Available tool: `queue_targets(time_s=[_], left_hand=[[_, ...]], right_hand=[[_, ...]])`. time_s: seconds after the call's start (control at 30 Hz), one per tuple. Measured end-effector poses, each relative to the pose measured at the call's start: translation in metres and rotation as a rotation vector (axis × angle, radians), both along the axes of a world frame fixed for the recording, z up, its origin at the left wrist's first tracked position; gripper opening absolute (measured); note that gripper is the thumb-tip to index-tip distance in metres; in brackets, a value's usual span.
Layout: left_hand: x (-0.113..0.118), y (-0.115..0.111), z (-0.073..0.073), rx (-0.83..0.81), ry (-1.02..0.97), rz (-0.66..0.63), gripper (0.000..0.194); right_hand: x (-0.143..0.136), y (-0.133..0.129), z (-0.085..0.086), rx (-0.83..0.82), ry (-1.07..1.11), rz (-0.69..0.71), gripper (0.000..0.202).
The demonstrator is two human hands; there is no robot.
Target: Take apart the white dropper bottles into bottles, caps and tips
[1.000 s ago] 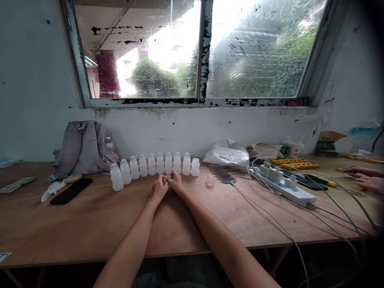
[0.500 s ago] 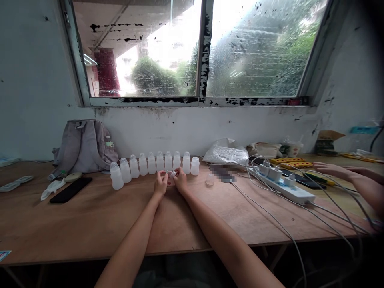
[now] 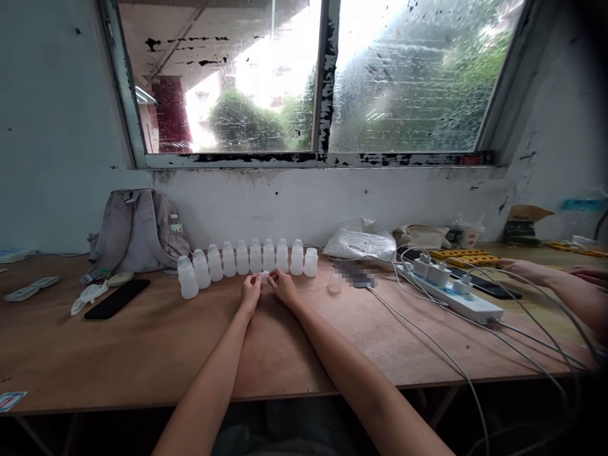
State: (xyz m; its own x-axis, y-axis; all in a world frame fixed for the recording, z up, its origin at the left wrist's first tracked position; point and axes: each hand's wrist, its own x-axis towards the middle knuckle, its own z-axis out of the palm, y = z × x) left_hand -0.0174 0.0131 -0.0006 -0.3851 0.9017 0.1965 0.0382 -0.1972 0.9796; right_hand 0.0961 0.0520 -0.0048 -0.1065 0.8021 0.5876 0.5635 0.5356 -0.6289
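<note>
At the middle of the wooden table (image 3: 142, 354), near side of a row of frosted bottles (image 3: 242, 261), two bare hands meet over a small pale part (image 3: 265, 277). The left hand (image 3: 251, 292) pinches it from the left, the right hand (image 3: 284, 288) from the right; fingertips cover much of it, and whether it touches the tabletop cannot be told. Ten bottles stand upright along the far side. The nine toward the left appear to carry clear domed tops and may be judged complete. The bottle at the right end (image 3: 311, 263) is shorter in outline and shows no dome, so it seems the only one unfinished. A clear cap (image 3: 334, 285) lies apart on the table, to the right of that bottle. The work thus looks well advanced, with the held part and the loose cap not yet on a bottle. At far right, beyond the white power strip (image 3: 477, 308), another person's hand (image 3: 529, 271) extends over the adjoining surface.
</note>
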Motion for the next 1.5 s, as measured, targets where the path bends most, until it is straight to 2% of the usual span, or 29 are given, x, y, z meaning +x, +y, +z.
queue_targets(time_s=[0.13,0.4,0.53,0.63,0.7,0.83,0.93,1.17,1.23,1.3,1.4,1.5], left_hand=[[-0.005,0.001,0.002,-0.036,-0.114,0.065,0.031],[-0.007,-0.001,0.005,-0.057,-0.274,0.111,0.029],[-0.007,-0.001,0.007,-0.039,-0.308,0.146,0.027],[-0.007,-0.001,0.007,-0.025,-0.315,0.162,0.027],[-0.007,0.000,0.007,-0.023,-0.321,0.157,0.028],[-0.007,-0.001,0.006,-0.025,-0.342,0.142,0.027],[-0.007,-0.002,0.006,-0.024,-0.365,0.131,0.025],[-0.007,-0.004,0.008,-0.010,-0.439,0.119,0.022],[-0.007,-0.003,0.008,-0.013,-0.469,0.119,0.023],[-0.008,-0.003,0.009,-0.016,-0.498,0.114,0.026],[-0.008,-0.002,0.009,-0.019,-0.530,0.098,0.028],[-0.008,-0.002,0.009,-0.015,-0.538,0.097,0.031]], right_hand=[[0.008,0.004,0.005,0.009,0.107,-0.124,0.017],[0.045,0.021,0.006,0.003,0.284,-0.443,0.022],[0.061,0.028,0.006,0.009,0.326,-0.582,0.038],[0.070,0.037,0.003,-0.030,0.313,-0.593,0.056],[0.075,0.043,0.000,-0.064,0.288,-0.563,0.061],[0.084,0.055,-0.003,-0.117,0.241,-0.514,0.051],[0.088,0.058,-0.004,-0.144,0.237,-0.533,0.041],[0.085,0.043,0.000,-0.124,0.277,-0.575,0.048],[0.080,0.035,0.002,-0.047,0.263,-0.543,0.049],[0.073,0.026,0.003,0.112,0.192,-0.437,0.047],[0.059,0.009,0.003,0.366,-0.045,-0.142,0.042],[0.044,-0.006,0.002,0.479,-0.289,0.075,0.039]])
